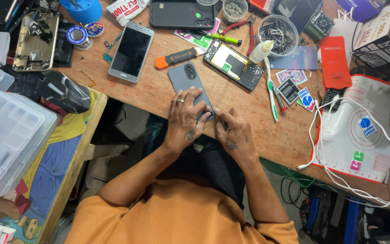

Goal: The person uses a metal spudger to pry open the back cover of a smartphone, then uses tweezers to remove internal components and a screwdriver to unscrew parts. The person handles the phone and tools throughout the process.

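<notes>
Matt grey plastic phone (187,82), worn wooden bench (267,135)

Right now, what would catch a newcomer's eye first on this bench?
Both hands meet at the near edge of the wooden workbench: the left hand presses on a grey phone lying back up, the right hand works at its lower corner. Behind it lies an opened phone, its insides showing.
</notes>
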